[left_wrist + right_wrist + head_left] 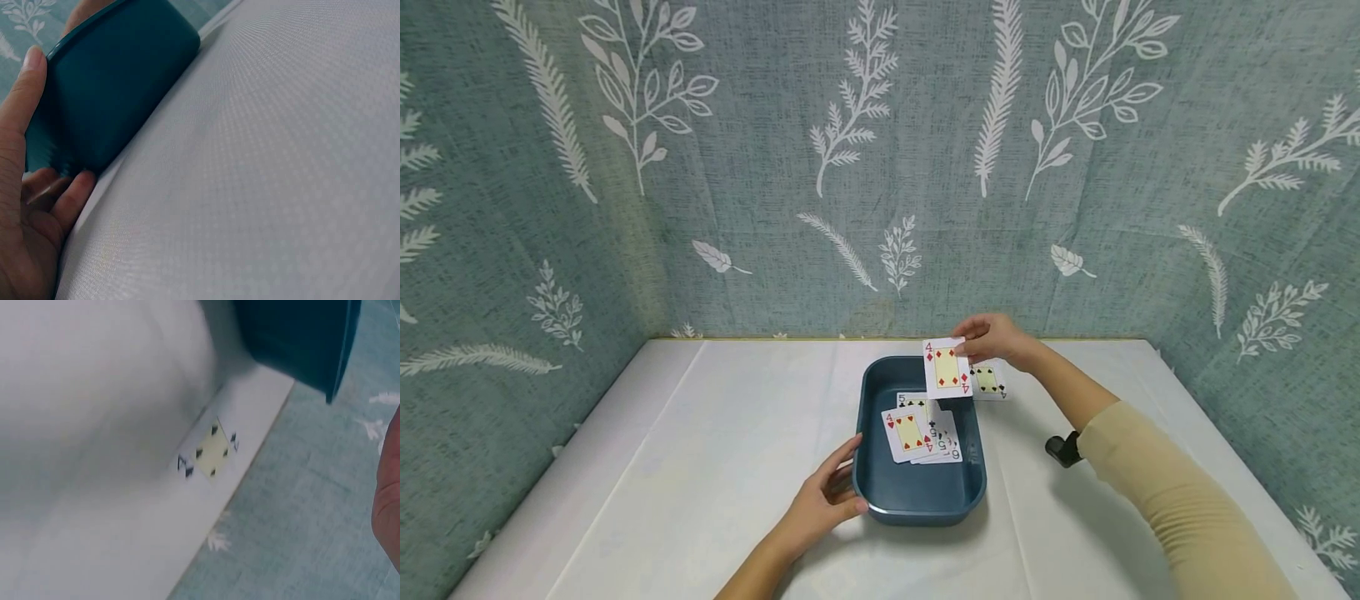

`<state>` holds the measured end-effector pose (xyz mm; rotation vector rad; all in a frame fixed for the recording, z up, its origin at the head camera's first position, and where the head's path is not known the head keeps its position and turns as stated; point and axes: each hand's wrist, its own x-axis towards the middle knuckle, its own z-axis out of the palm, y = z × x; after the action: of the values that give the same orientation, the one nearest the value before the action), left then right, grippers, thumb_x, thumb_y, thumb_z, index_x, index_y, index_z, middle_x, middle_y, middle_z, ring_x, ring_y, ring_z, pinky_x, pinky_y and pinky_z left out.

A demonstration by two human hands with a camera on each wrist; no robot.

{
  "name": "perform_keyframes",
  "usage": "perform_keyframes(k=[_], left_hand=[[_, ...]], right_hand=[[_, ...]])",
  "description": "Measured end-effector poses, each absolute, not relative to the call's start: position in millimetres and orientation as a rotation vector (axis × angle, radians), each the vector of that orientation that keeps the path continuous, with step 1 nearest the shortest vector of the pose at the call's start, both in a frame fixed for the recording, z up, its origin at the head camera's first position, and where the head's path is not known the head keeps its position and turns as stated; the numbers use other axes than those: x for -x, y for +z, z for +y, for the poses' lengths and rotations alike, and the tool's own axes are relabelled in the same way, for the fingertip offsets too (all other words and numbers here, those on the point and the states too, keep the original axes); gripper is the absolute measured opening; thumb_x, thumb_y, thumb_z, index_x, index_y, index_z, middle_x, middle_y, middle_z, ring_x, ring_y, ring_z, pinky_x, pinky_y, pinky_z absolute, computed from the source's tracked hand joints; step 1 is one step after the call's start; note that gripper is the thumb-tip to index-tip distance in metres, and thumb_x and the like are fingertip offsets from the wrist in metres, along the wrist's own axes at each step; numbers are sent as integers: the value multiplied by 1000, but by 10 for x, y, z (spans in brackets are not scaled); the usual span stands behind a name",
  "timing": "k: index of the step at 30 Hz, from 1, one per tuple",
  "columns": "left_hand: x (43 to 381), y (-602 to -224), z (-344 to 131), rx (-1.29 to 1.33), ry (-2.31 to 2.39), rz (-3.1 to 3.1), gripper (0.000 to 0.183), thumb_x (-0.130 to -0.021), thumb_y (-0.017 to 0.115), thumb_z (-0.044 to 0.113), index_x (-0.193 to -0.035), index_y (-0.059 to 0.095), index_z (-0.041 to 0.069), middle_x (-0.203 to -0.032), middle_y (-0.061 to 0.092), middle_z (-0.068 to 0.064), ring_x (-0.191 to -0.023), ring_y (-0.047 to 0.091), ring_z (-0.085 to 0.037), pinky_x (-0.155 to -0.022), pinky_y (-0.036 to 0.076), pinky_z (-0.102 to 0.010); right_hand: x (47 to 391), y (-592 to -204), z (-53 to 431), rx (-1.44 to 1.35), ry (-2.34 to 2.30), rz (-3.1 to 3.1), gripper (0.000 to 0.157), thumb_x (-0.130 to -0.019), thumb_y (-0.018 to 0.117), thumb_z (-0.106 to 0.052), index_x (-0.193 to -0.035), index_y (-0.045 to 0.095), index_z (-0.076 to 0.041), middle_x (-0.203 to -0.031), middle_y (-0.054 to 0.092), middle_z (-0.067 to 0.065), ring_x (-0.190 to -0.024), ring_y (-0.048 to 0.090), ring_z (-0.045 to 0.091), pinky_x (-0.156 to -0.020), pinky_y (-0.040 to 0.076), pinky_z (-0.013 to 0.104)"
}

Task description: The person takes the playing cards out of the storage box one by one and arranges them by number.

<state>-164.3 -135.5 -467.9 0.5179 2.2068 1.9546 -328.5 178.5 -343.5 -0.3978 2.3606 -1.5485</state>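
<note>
My right hand [992,340] pinches a four of diamonds [948,371] by its upper right edge, face showing, over the far end of a dark blue rectangular bin [917,500]. The left hand [820,496] holds the bin at its near left corner; in the left wrist view its thumb is at the rim and its other fingers curl in by the base. Inside the bin lie several overlapping cards, a four of hearts [907,432] on top and a five of clubs [912,398] partly under it. Only an edge of the right hand [389,494] enters the right wrist view.
A black four [990,381] lies face up on the white table [700,467], just right of the bin's far end and partly behind the right hand. A small black device [1063,450] sits under the right sleeve. Leaf-patterned fabric [760,275] walls the back and sides.
</note>
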Motion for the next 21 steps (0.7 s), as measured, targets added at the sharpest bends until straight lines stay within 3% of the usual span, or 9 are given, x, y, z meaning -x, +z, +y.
perform_keyframes(k=[7, 21], left_hand=[[1643, -4668, -1354, -505, 1953, 2209, 75, -83, 74, 20, -147, 34, 18, -152, 31, -13, -130, 43, -39, -94, 50, -29], [1636, -4687, -1355, -515, 1955, 2208, 76, -83, 74, 19, -147, 33, 15, -152, 31, -13, -130, 42, -40, -95, 49, -28]], right_hand=[[3324, -3387, 1973, 372, -1558, 2383, 34, -83, 70, -3, -114, 59, 7, -83, 65, -1, -76, 66, 14, -76, 58, 37], [3310, -3482, 2360, 269, -1539, 2400, 42, -83, 71, -5, -119, 54, 11, -85, 64, 0, -78, 65, 15, -73, 59, 32]])
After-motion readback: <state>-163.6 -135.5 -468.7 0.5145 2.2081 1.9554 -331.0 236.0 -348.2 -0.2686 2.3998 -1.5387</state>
